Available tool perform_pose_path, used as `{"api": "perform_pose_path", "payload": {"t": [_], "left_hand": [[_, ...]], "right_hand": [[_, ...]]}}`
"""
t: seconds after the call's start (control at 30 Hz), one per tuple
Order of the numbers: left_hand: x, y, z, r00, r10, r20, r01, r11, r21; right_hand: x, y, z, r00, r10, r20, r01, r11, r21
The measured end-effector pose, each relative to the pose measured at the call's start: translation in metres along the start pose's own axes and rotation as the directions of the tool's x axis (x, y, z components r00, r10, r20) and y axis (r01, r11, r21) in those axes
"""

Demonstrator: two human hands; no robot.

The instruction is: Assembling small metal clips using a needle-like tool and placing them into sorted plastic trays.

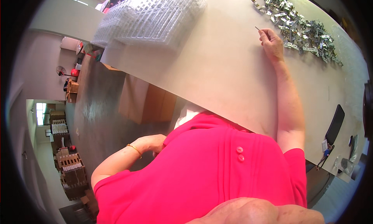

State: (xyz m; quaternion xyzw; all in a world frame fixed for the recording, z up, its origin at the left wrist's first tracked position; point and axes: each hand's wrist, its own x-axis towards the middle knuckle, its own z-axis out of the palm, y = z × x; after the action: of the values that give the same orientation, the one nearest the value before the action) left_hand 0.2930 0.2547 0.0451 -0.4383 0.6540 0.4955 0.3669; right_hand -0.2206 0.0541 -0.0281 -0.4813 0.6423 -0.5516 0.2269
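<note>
My right hand (272, 43) is over the table, thumb and fingers pinched on a small thin metal piece (257, 28) whose tip sticks out to the left. Just beyond and to the right of that hand lies a long heap of small silvery metal brackets (301, 29). My left hand (157, 142) is down by my waist, below the table's near edge, a gold-coloured bangle (135, 150) on its wrist. Its fingers are hidden against the red shirt (202, 158).
Stacked clear plastic trays (155, 24) stand at the table's far left. A black phone-like slab (335, 123) and a lanyard (325, 154) lie at the right. Cardboard boxes (145, 101) are on the floor below the pale table (217, 68); loaded pallets (72, 165) stand far left.
</note>
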Motion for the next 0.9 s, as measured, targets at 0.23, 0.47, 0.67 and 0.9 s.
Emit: {"api": "perform_pose_path", "payload": {"t": [0.23, 0.47, 0.67, 0.9], "left_hand": [[-0.027, 0.085, -0.040, 0.965, 0.184, -0.190, -0.141, 0.966, 0.217], [-0.024, 0.080, -0.039, 0.903, 0.078, -0.422, -0.175, 0.965, -0.197], [-0.011, 0.066, -0.041, 0.886, 0.126, -0.446, -0.344, 0.824, -0.451], [0.063, 0.014, -0.041, 0.768, -0.122, -0.629, -0.428, 0.633, -0.645]], "right_hand": [[-0.001, -0.004, -0.007, 1.000, -0.009, 0.021, 0.006, 0.991, 0.133], [-0.004, -0.002, -0.008, 0.998, 0.031, 0.059, -0.042, 0.980, 0.195], [-0.005, 0.001, -0.014, 0.995, 0.040, 0.091, -0.057, 0.981, 0.186], [0.001, 0.007, -0.018, 0.990, 0.009, 0.142, -0.032, 0.986, 0.162]]}}
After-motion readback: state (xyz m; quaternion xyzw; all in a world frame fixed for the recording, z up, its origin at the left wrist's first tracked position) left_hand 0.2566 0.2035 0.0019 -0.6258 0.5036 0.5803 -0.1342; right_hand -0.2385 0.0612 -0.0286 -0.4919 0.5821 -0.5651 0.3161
